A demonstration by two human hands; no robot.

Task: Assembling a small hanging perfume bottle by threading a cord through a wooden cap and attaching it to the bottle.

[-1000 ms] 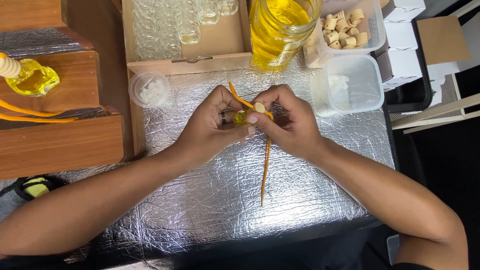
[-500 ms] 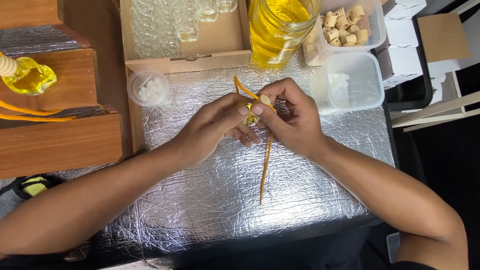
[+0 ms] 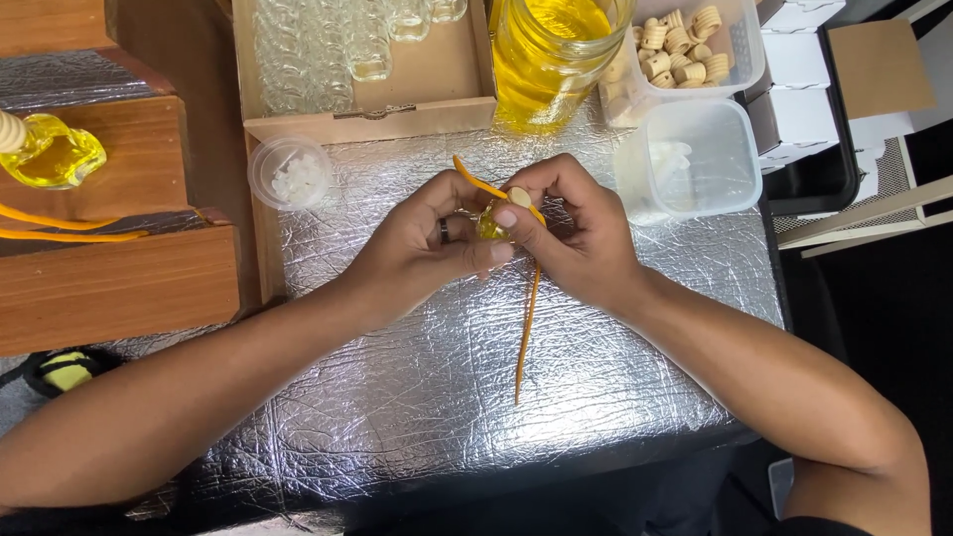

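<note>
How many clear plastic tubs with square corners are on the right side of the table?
2. One tub at the top right holds wooden caps; the other tub sits just below it, beside the right hand, with something whitish inside. More could lie outside the picture.

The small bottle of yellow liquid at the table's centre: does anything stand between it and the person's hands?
Nothing visible does. Both the left hand and right hand already close around the small bottle of yellow liquid, fingers touching it. The orange cord hangs from it over the foil-covered table.
</note>
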